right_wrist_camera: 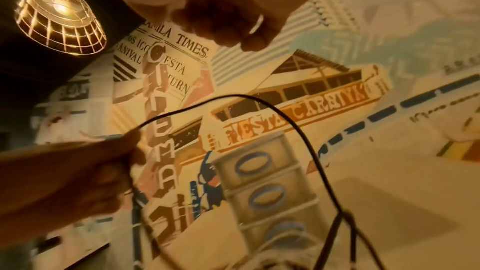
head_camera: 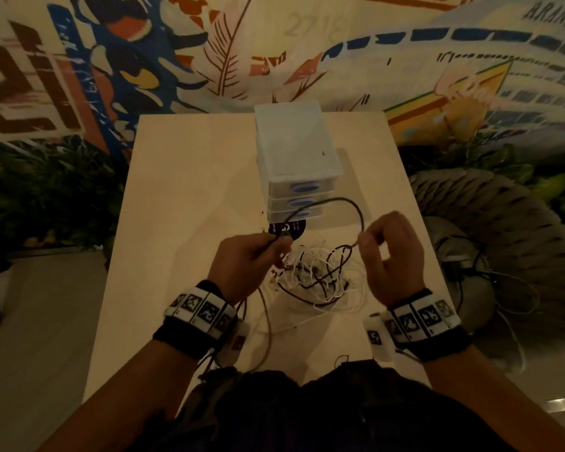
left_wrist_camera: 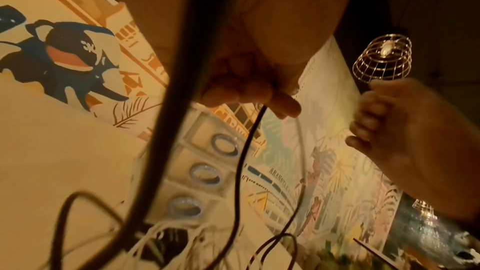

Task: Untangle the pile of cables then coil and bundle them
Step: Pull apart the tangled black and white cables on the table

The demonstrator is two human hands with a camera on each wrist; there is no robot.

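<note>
Your left hand (head_camera: 246, 260) grips black cable (head_camera: 327, 200), right hand (head_camera: 384, 252) pinches its far side; feed arc slowly clear of pile (head_camera: 320, 275) on worktop (head_camera: 183, 203), form even loops

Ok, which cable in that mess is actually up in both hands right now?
The black cable. It arches between the left hand and right hand, above the pile; the white cables lie on the table.

Dark cable (head_camera: 327, 203) ends lost in tangle (head_camera: 320, 275)
</note>
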